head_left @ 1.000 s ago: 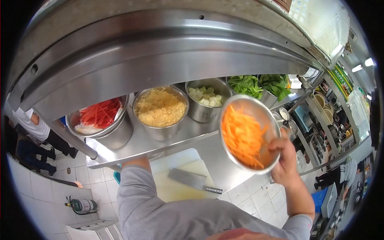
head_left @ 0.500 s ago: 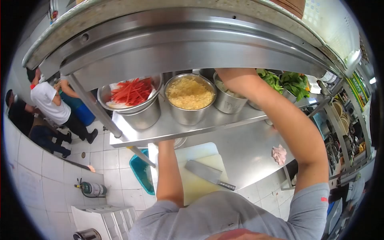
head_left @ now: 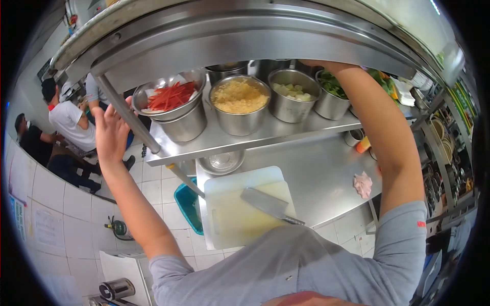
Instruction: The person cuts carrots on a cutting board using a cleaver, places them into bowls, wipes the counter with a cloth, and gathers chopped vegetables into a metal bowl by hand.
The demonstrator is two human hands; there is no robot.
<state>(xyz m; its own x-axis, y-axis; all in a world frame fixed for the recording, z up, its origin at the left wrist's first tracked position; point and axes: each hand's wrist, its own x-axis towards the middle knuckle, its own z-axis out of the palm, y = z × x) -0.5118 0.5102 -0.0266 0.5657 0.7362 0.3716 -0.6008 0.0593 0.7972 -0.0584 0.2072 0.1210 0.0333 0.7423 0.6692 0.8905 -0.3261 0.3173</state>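
My left hand [head_left: 112, 133] is raised beside the shelf post at the left, fingers apart, holding nothing. Nearest to it is the bowl of red strips [head_left: 172, 97], set on a steel pot. My right hand reaches under the upper steel ledge, above the back of the shelf; only its wrist [head_left: 326, 64] shows and the fingers are hidden. Along the shelf stand a pot of yellow minced food [head_left: 240, 98], a pot of pale green pieces [head_left: 293, 92] and a pot of leafy greens [head_left: 333, 87]. The bowl of orange strips is out of sight.
On the lower table [head_left: 326, 168] lie a cutting board [head_left: 229, 214] with a cleaver [head_left: 264, 202], a steel bowl [head_left: 221, 162] and a pink cloth-like lump [head_left: 363, 184]. A teal bin [head_left: 189, 206] stands below. Other people [head_left: 74, 125] are at the far left.
My left hand has come up from below the shelf to the left post. My right hand has carried the bowl of orange strips out of view beneath the ledge. The view has shifted.
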